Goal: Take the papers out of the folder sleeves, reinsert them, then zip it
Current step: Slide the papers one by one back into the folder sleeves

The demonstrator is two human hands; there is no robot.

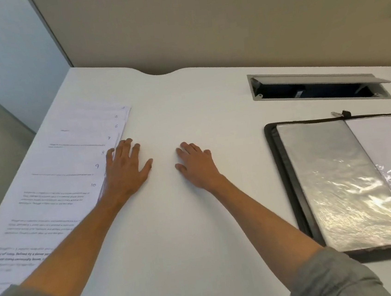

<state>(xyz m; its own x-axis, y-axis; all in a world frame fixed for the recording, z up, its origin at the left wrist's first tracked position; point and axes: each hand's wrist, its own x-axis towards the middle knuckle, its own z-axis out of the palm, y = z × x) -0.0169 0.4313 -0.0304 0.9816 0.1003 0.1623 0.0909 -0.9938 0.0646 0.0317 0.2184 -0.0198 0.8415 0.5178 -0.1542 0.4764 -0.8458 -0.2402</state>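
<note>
Hands flat on white desk [197, 220], fingers spread, nothing gripped: left hand [126, 169] overlaps the fanned numbered white sheets [59, 167]; right hand [196, 164] is bare; sheets are best squared before refilling the open black zip folder's clear sleeves [333, 181].

Numbered papers [70, 161] fanned at desk's left; black zip folder [338, 181] open at right w/ shiny sleeves.

A white desk [186, 115] meets a beige partition [201, 26]; an open cable hatch [316, 88] sits near the desk's far edge.

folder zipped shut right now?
No: the folder lies open on the desk, clear sleeves exposed, both hands flat on the desk away from it.
</note>
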